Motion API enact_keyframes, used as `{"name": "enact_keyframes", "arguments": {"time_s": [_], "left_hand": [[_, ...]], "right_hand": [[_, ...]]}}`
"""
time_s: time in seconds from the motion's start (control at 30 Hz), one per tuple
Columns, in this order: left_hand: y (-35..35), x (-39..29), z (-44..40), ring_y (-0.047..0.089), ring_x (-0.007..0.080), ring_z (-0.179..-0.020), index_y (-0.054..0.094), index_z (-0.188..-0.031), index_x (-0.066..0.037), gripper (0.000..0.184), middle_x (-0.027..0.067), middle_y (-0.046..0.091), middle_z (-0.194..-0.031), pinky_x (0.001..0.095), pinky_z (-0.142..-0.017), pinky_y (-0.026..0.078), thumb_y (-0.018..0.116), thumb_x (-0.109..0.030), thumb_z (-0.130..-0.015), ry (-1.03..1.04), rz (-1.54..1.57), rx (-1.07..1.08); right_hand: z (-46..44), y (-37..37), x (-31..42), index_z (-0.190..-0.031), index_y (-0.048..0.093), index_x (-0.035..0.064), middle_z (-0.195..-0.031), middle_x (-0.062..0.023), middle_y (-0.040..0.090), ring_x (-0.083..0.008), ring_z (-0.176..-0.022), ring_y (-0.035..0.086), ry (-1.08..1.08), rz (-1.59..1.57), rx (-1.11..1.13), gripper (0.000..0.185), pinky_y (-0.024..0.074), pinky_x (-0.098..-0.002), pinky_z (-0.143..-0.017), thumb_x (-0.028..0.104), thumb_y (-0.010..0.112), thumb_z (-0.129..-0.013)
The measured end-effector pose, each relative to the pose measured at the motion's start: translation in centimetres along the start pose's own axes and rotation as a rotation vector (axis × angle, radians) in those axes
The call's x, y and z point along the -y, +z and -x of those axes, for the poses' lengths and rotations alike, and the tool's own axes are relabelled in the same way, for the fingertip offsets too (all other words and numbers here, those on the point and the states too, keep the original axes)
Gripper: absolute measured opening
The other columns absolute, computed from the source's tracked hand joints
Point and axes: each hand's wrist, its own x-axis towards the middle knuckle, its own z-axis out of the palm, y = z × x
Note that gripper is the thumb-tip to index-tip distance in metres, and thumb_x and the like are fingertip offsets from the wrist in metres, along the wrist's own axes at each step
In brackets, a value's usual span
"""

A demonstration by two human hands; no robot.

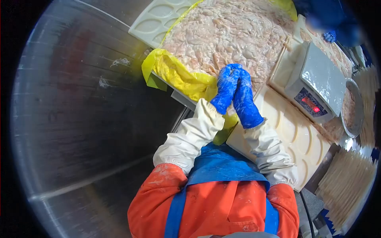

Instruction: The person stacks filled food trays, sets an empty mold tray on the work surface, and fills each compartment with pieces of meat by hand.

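My left hand (227,88) and my right hand (245,98), both in wet blue gloves, are pressed side by side at the near edge of a large mass of pale raw meat (226,35). Their fingers are curled together and closed; whatever lies between them is hidden. The meat fills a container lined with a yellow plastic sheet (178,75), which is bunched up to the left of my hands. Just below my right hand lies a cream moulded tray (281,123) with leaf-shaped hollows.
A digital scale (321,75) with a lit red display stands to the right. Beyond it are an oval metal bowl (359,113) and stacked thin pale sticks (347,182). Another moulded tray (158,22) sits at the upper left. A co-worker's blue-gloved hand (329,37) shows far right.
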Motion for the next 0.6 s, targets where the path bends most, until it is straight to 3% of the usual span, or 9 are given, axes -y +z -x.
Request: {"name": "enact_keyframes", "arguments": {"time_s": [0.07,0.13,0.17,0.23,0.27,0.3,0.43,0.53,0.6], "left_hand": [[0.7,-7.2,2.1,0.061,0.0199,-0.098,0.059,-0.118,-0.003,0.023,0.0070,0.064,-0.108,0.0359,-0.091,0.053,0.055,-0.005,-0.095,-0.112,0.548,0.120],[2.2,-14.4,4.0,0.062,0.0171,-0.094,0.058,-0.118,0.000,0.022,0.0073,0.065,-0.105,0.0291,-0.088,0.051,0.053,-0.003,-0.097,-0.106,0.533,0.037],[2.5,-14.7,3.8,0.061,0.0173,-0.097,0.058,-0.119,0.000,0.022,0.0082,0.064,-0.109,0.0290,-0.090,0.050,0.053,-0.005,-0.098,0.068,0.372,-0.001],[3.7,-18.3,5.2,0.060,0.0171,-0.100,0.057,-0.121,0.000,0.024,0.0094,0.064,-0.113,0.0290,-0.092,0.049,0.053,-0.007,-0.099,0.341,0.044,-0.021],[4.7,-20.4,6.5,0.059,0.0166,-0.104,0.056,-0.122,-0.001,0.025,0.0104,0.062,-0.118,0.0298,-0.093,0.049,0.054,-0.008,-0.099,0.270,0.352,0.075],[5.3,-20.2,7.3,0.058,0.0171,-0.109,0.055,-0.124,-0.001,0.026,0.0114,0.061,-0.122,0.0311,-0.096,0.048,0.054,-0.008,-0.099,0.205,0.377,0.131],[9.2,-21.0,12.4,0.058,0.0180,-0.111,0.055,-0.124,-0.001,0.025,0.0124,0.060,-0.123,0.0329,-0.098,0.047,0.051,-0.007,-0.100,0.070,0.387,0.295],[13.2,-19.1,16.2,0.057,0.0218,-0.114,0.057,-0.124,-0.002,0.027,0.0145,0.059,-0.126,0.0365,-0.101,0.044,0.054,-0.012,-0.099,0.113,0.591,0.591],[14.6,-16.4,17.0,0.053,0.0275,-0.122,0.061,-0.123,-0.002,0.032,0.0148,0.059,-0.127,0.0382,-0.105,0.039,0.060,-0.012,-0.093,0.196,0.228,0.733]], "right_hand": [[2.1,2.8,1.9,-0.118,0.056,0.0068,-0.112,-0.0035,0.058,-0.0150,-0.103,0.054,-0.089,0.124,0.033,0.025,0.0433,-0.0292,-0.097,0.024,0.044,-0.104],[3.8,5.1,4.6,-0.128,0.052,0.0081,-0.121,-0.0043,0.056,-0.0145,-0.107,0.054,-0.202,0.293,0.091,0.034,0.0433,-0.0293,-0.097,0.031,0.044,-0.104],[5.2,7.0,6.0,-0.119,0.052,0.0074,-0.112,-0.0035,0.055,-0.0134,-0.103,0.052,-0.239,0.195,0.138,0.023,0.0420,-0.0280,-0.095,0.024,0.044,-0.105],[7.6,9.6,9.5,-0.121,0.052,0.0078,-0.111,-0.0038,0.055,-0.0127,-0.102,0.051,-0.283,0.182,0.166,0.023,0.0429,-0.0276,-0.093,0.023,0.044,-0.105],[8.5,8.9,10.6,-0.132,0.047,0.0073,-0.121,-0.0053,0.054,-0.0137,-0.110,0.051,-0.346,0.297,0.182,0.031,0.0410,-0.0288,-0.099,0.022,0.043,-0.105],[10.2,9.9,12.1,-0.127,0.050,0.0069,-0.113,-0.0049,0.056,-0.0150,-0.103,0.053,-0.313,0.206,0.113,0.028,0.0439,-0.0286,-0.093,0.023,0.048,-0.103],[16.3,6.2,15.9,-0.135,0.046,0.0062,-0.127,-0.0102,0.054,-0.0177,-0.117,0.050,-0.489,0.445,-0.085,0.035,0.0409,-0.0324,-0.101,0.020,0.049,-0.102],[19.4,1.1,17.0,-0.140,0.042,0.0061,-0.137,-0.0094,0.048,-0.0183,-0.127,0.044,-0.648,0.531,-0.236,0.038,0.0357,-0.0321,-0.108,0.021,0.042,-0.105],[21.5,-3.0,18.8,-0.141,0.042,0.0046,-0.137,-0.0102,0.048,-0.0184,-0.126,0.046,-0.667,0.617,-0.247,0.041,0.0359,-0.0320,-0.108,0.023,0.045,-0.104]]}}
